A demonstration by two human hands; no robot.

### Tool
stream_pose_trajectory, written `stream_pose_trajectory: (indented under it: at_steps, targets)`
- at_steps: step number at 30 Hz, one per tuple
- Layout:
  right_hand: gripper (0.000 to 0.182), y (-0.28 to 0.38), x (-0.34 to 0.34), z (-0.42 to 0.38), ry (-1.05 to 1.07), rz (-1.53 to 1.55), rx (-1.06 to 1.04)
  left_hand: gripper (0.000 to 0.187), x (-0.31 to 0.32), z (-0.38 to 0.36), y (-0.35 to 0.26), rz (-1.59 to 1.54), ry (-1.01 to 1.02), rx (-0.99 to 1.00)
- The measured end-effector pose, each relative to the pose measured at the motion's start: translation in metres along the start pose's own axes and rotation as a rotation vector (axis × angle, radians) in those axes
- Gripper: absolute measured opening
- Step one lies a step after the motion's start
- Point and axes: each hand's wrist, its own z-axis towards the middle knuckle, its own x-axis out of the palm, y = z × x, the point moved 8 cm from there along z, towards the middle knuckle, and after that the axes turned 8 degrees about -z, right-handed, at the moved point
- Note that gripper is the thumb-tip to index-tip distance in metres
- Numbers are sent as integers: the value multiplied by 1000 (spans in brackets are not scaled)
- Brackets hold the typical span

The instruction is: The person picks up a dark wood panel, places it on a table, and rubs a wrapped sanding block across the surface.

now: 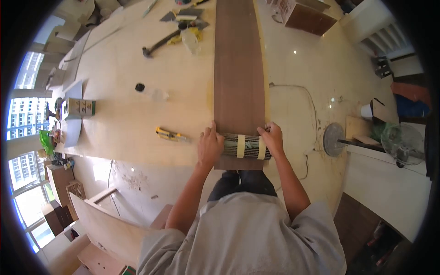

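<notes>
A person presses a taped block (245, 146) across the near end of a long brown strip (238, 68) on the counter (119, 105). Left hand (209, 147) and right hand (273, 139) fingers grip the block's ends; most of the strip beyond looks unworked.

Pale plywood bench (123, 133) under brown board (239, 68), yellow knife (170, 134), hammer (158, 45), small box (80, 107).
</notes>
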Motion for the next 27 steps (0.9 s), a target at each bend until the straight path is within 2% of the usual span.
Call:
stream_pose_trajectory:
  at_steps: [1, 4, 7, 8, 10, 11, 14, 17, 20, 21, 24, 27]
  targets:
    - [39, -10, 2, -12, 43, -33, 28, 55, 1, -17, -1, -33, 2, -6]
    - [54, 1, -6, -48, -236, -370, -160, 54, 3, -39, -2, -80, 9, -17]
    - [74, 66, -6, -95, -291, -527, -665, 54, -10, -47, -12, -23, -177, 86]
    - [78, 87, 2, -111, -188, -556, -788, 54, -17, -50, -16, 3, -259, 129]
    - [85, 118, 22, -144, 19, -602, -1016, 51, -16, -52, -7, -98, -308, 82]
    - [88, 115, 32, -144, 48, -647, -1026, 50, -17, -53, -3, -149, -331, 65]
    - [94, 99, 55, -134, 118, -758, -1036, 43, -38, -85, -10, -20, -455, 147]
    - [96, 97, 58, -127, 127, -783, -1016, 36, -10, -127, -14, -238, -190, 381]
    - [98, 110, 62, -119, 85, -802, -1007, 37, 7, -146, -2, -311, -202, 256]
    - [98, 115, 64, -113, 94, -818, -988, 46, 15, -147, 3, -234, -170, 171]
    - [98, 129, 72, -94, 64, -837, -982, 57, 32, -144, 8, -73, -94, 159]
    - [95, 155, 81, -68, -1, -858, -948, 57, 41, -148, 10, -76, -67, 137]
